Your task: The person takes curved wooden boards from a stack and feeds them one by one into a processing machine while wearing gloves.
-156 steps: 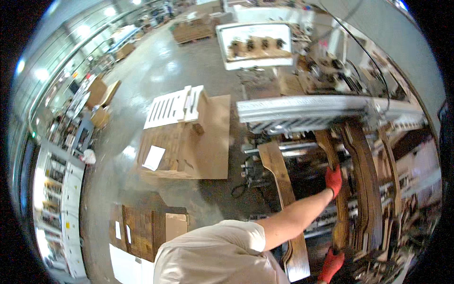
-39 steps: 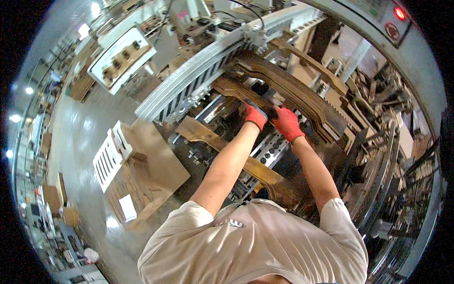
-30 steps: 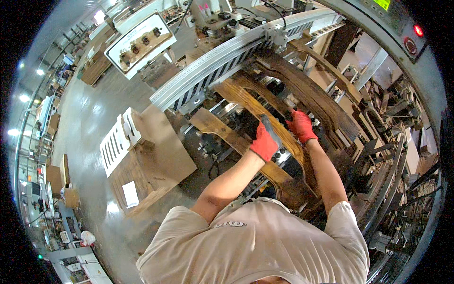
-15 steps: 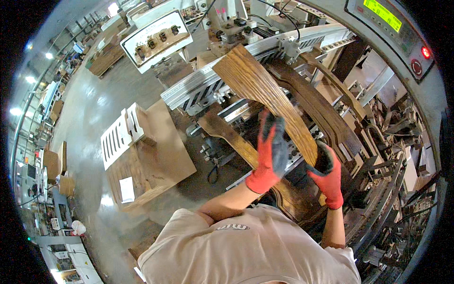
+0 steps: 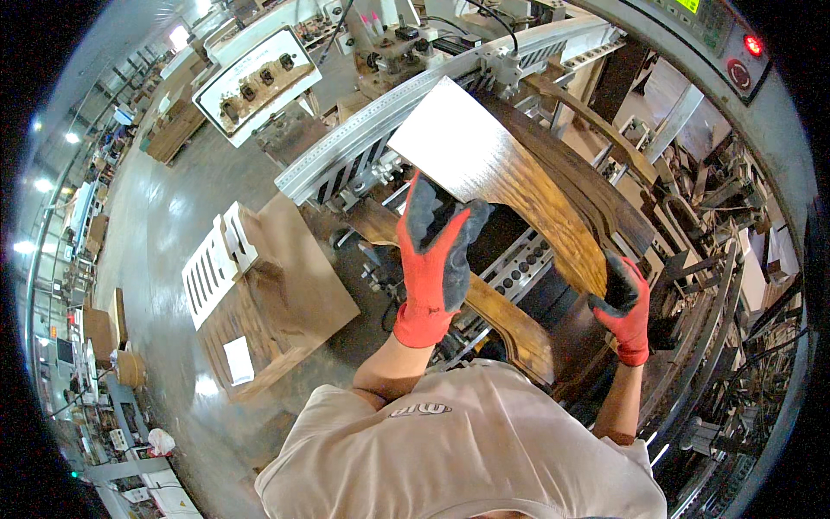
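Note:
A curved, brown wood-grain board slants across the middle, its wide far end glaring white with reflected light. My right hand, in a red and black glove, is closed around the narrow near end. My left hand, gloved alike, is beside the board's left edge with its fingers spread in a V. Its fingertips reach that edge; whether they press on it I cannot tell. Beneath the board, another curved wooden piece lies on the machine. More dark curved boards are stacked to the right of the held one.
A metal machine rail crosses beyond the board. At left stands a wood-grain block with a white slotted piece on it. A control panel with a red light is at upper right, above metal framework.
My left hand has moved left and farther away along the board's edge, its fingers spreading. The board's near end and my right hand have shifted right; the wide end now catches bright light.

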`<state>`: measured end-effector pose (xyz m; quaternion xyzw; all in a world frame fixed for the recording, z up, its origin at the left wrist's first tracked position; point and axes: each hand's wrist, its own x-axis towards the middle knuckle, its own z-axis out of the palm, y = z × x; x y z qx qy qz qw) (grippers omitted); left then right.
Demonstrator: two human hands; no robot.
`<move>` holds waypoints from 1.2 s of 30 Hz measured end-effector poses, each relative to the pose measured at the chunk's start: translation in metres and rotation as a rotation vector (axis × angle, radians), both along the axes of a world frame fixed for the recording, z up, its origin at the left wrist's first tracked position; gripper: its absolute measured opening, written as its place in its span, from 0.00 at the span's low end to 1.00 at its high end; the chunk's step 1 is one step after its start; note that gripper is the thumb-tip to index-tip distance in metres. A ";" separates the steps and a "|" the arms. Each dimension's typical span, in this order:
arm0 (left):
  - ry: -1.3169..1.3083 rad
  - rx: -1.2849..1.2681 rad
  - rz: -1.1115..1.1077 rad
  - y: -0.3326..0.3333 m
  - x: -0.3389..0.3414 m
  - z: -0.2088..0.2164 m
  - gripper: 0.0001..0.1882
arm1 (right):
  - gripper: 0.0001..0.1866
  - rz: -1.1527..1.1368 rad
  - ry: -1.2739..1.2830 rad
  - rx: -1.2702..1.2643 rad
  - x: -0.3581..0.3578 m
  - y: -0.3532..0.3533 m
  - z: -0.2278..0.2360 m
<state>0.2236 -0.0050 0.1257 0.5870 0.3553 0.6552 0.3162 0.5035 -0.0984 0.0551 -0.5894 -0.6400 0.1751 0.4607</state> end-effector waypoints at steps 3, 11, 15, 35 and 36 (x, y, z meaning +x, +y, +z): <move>-0.430 -0.140 -0.232 0.004 0.000 -0.006 0.25 | 0.36 -0.020 0.025 -0.017 -0.003 -0.003 0.006; 0.309 0.019 0.147 0.007 -0.019 -0.025 0.12 | 0.36 0.002 -0.069 -0.066 -0.011 -0.004 0.027; 0.224 0.030 0.230 0.002 -0.016 -0.018 0.19 | 0.37 -0.026 -0.052 -0.053 -0.011 -0.003 0.020; -0.408 -0.282 0.004 0.003 -0.010 -0.008 0.21 | 0.34 -0.051 -0.124 -0.045 0.002 -0.001 0.008; -0.328 -0.313 -0.024 0.002 -0.011 -0.008 0.21 | 0.34 -0.053 -0.126 -0.046 0.003 -0.002 0.007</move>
